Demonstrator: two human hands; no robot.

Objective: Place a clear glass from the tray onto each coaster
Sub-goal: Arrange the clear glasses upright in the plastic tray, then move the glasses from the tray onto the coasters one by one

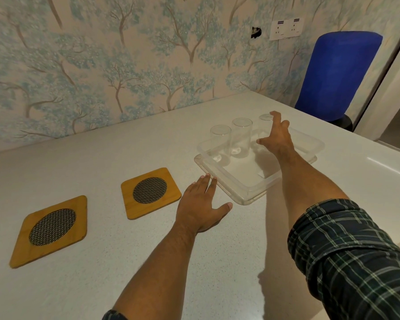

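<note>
The step in hand looks like the first pick: both coasters are bare, so no glass has been set down yet. The right hand (275, 137) reaches over the tray (247, 195) with fingers spread and curved, holding nothing, and it sits just beside the glass at the tray's back right (264, 117). Only the rim of that glass shows, since the hand covers the rest, and whether a fingertip touches it cannot be told. Two more glasses stand upright in the tray to the left of that one: the middle glass (241, 137) and the leftmost glass (220, 142), close together but apart. The tray lies on the counter (148, 262) and seems to rest on a second clear sheet or lid under it.

The left hand (200, 204) lies flat on the counter, fingers spread and empty, its fingertips near the tray's front left edge, perhaps ready to steady it.

The nearer coaster (150, 192) lies just left of the tray, beyond the left hand. The farther coaster (50, 230) is well apart from the tray, further left again. Both are wooden squares with a dark mesh circle in the centre.

The next move probably calls for closing the right hand round one glass, lifting it clear of the tray wall without knocking its neighbours, and carrying it leftward to a coaster. Clear glass is slippery and hard to see, so a firm wrap round the body would serve best.
</note>
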